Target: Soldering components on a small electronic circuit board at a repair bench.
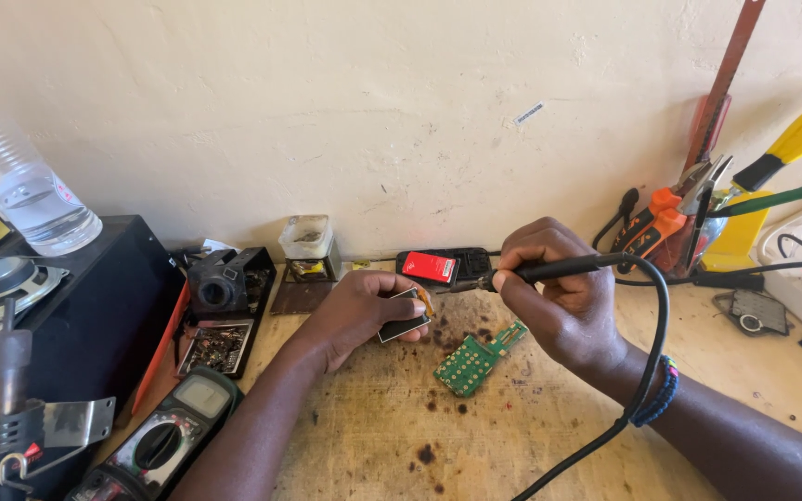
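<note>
Head view, soldering iron: the right hand point(559, 301) has its fingers curled tight round one black soldering iron point(549, 271). Its long axis runs nearly level across the bench, tip pointing left towards the left fingers, cable end to the right.
Cable: one black cable point(653, 325) loops off the rear of the iron, drops past the right wrist and runs down to the lower edge.
Small part: the left hand point(364, 311) pinches one small flat display module point(405, 315), dark face with a pale rim, between thumb and fingertips. Its long axis tilts up to the right, towards the iron's tip, which sits just beside its upper right corner; whether tip and part touch I cannot tell.
Circuit board: one green circuit board point(472, 359) lies flat on the stained wooden bench point(392, 436), below the iron's tip and between the two hands, held by neither. Its long axis runs diagonally, the narrow end up and right, just beside the right-hand fingers.
Phone body: one black phone body with a red battery point(442, 266) lies beyond both sets of fingers, by the wall.
Multimeter: one green-edged multimeter point(164, 436) lies well left of the left forearm.
Bottle: one clear plastic bottle point(20, 190) stands far left on a black box.
Hand tools: several pliers and cutters point(675, 218) lean on the wall beyond the right knuckles.
</note>
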